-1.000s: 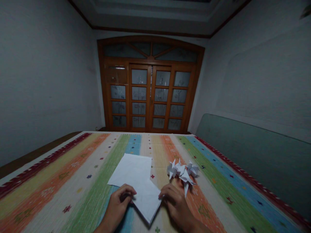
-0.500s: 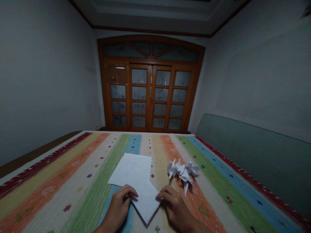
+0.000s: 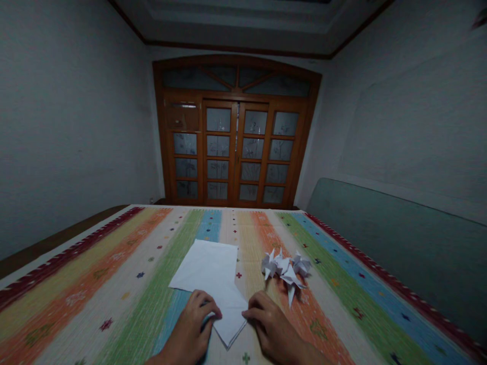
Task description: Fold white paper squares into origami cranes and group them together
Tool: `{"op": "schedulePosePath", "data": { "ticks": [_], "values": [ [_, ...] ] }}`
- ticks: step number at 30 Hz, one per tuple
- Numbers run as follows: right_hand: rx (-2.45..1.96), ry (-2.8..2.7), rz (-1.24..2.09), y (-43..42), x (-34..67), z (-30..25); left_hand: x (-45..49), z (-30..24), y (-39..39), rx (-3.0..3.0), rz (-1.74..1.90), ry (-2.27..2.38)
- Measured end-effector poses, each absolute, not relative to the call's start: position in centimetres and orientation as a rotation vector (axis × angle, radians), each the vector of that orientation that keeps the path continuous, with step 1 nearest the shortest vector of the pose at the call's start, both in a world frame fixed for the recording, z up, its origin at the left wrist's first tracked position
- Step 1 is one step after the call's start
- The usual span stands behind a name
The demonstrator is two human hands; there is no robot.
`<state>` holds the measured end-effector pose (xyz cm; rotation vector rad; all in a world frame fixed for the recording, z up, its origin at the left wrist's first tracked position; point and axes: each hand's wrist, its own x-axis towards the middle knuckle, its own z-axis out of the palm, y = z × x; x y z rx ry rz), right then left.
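A folded sheet of white paper (image 3: 229, 324) lies near the table's front edge, its point turned toward me. My left hand (image 3: 196, 324) pinches its left edge between thumb and fingers. On the opposite edge, the fingertips of my right hand (image 3: 272, 322) close on the paper. Just beyond, partly under the folded piece, rests white square paper (image 3: 207, 263). Several folded white paper figures (image 3: 285, 268) with pointed tips sit in a cluster to the right.
A striped, multicoloured tablecloth (image 3: 125, 299) covers the table. Along the right side stands a pale green panel (image 3: 395, 238). Wooden doors with glass panes (image 3: 238, 147) close off the far wall.
Both hands have come slightly closer together on the folded paper. Its near point has shifted a little away from me. The paper square and the figures have stayed put.
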<state>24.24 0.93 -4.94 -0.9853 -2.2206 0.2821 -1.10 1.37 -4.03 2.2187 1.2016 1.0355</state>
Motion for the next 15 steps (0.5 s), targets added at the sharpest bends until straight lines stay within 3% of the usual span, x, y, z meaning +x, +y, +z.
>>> {"op": "schedulePosePath", "data": {
  "ticks": [15],
  "values": [
    [-0.969,-2.322,0.305,0.3,24.2,-3.7,-0.7,-3.2,0.0,2.466,0.712,1.211]
  ]
}}
